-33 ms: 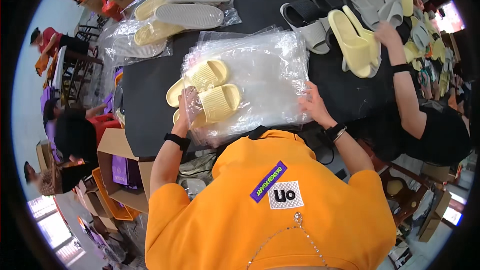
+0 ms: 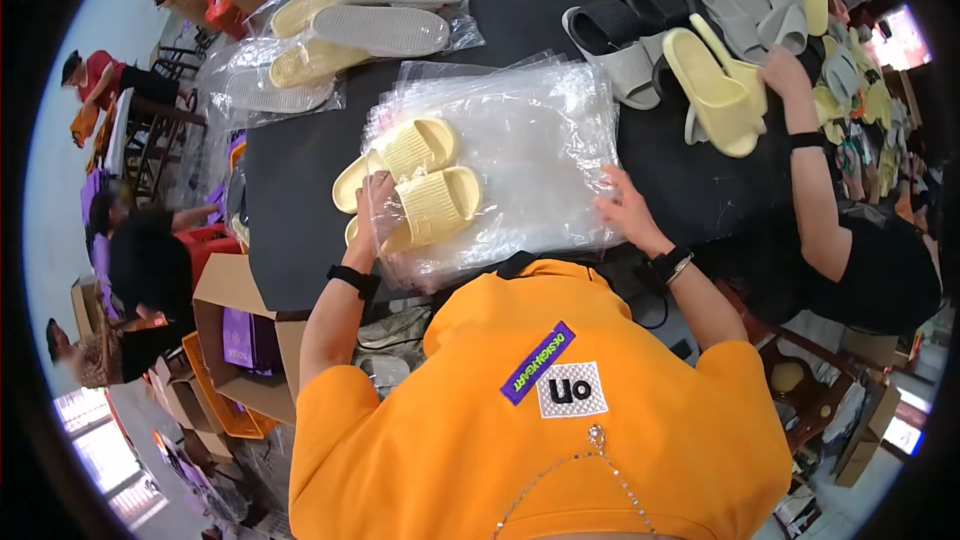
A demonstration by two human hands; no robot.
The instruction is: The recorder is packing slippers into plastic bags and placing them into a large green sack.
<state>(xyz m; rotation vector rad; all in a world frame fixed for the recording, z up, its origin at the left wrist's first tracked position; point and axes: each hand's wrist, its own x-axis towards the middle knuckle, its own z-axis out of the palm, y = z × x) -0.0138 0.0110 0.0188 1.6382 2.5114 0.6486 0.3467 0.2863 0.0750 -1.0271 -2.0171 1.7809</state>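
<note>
A pair of pale yellow slippers lies on the left part of a stack of clear plastic bags. My left hand is closed around the heel end of the nearer slipper, with a bag's plastic edge beside it. At the stack's right edge, my right hand rests with fingers stretched out and apart, touching the bags. Whether a bag edge lies between those fingers is too fine to see.
To the right, a co-worker's hand is at more yellow slippers. Black slides and a heap of grey slippers lie beyond. Bagged slippers occupy the far left of the black table. An open carton stands beside it.
The co-worker's hand and the yellow slippers by it have shifted slightly to the right and tilted. My own hands stay nearly where they were.
</note>
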